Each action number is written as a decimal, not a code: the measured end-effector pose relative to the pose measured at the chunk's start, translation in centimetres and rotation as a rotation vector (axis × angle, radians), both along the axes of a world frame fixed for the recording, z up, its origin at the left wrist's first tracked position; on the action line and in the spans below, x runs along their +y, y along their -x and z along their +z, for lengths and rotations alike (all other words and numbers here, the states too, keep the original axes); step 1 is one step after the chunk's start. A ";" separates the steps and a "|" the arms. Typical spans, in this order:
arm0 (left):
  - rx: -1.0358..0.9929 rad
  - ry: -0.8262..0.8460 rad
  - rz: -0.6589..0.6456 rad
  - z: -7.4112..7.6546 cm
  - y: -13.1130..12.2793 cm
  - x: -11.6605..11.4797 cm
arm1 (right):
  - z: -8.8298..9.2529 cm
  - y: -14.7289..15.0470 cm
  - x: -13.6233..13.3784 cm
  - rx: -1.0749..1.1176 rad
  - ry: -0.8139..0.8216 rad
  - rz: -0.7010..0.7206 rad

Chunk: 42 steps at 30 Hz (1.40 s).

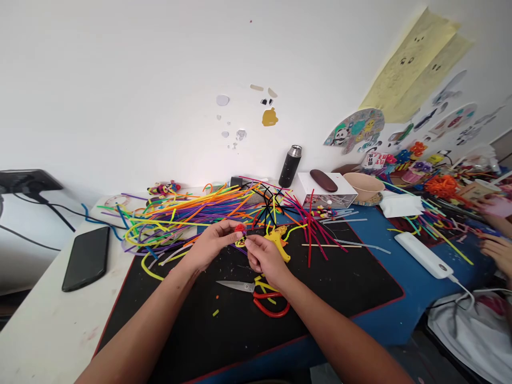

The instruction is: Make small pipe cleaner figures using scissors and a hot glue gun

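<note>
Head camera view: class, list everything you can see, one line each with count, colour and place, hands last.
mat: one, black, on the desk
pipe cleaners: many, mixed colours, heaped at the mat's back
scissors: one pair, red handles, on the mat
glue gun: one, yellow, mid-mat
phone: one, black, on the white table, left
flask: one, black with silver cap, by the wall
bowl: one, beige, right of the flask
red piece: one, small, held above the mat
other person's hands: two, right edge
left hand: one, pinching the red piece
right hand: one, fingertips beside the red piece
</note>
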<state>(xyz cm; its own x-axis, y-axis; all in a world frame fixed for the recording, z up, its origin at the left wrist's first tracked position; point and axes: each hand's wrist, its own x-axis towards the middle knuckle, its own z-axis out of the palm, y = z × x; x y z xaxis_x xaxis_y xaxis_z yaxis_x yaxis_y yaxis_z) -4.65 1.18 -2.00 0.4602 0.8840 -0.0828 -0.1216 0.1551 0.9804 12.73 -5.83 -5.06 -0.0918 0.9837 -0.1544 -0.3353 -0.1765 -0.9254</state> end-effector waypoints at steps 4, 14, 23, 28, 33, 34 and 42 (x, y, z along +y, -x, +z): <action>0.013 -0.011 -0.013 -0.2 0.0 0.0 | -0.1 -0.1 0.1 -0.005 0.012 -0.001; 0.085 -0.048 -0.056 -0.2 -0.1 0.0 | -0.4 0.0 0.0 -0.028 0.018 -0.001; 0.172 -0.119 -0.048 0.2 -0.5 -0.3 | -0.6 0.2 0.0 -0.032 0.037 -0.019; 0.184 -0.125 -0.048 0.4 -0.5 -0.4 | -0.4 0.1 -0.1 -0.039 0.030 -0.022; 0.141 -0.091 -0.044 0.3 -0.5 -0.4 | -0.6 0.1 -0.2 -0.037 0.011 -0.022; 0.132 -0.088 -0.039 0.3 -0.5 -0.3 | -0.7 0.1 -0.2 -0.039 0.010 -0.021; 0.108 -0.096 0.007 -0.3 -0.4 0.0 | -0.5 -0.2 -0.2 -0.036 0.014 -0.033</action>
<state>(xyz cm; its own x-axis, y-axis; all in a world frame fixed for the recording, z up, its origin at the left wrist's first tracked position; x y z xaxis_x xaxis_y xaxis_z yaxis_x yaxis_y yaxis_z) -4.27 1.21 -2.31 0.4467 0.8935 -0.0459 -0.0155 0.0591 0.9981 12.95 -6.02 -5.51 -0.0536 0.9839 -0.1708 -0.3076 -0.1789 -0.9345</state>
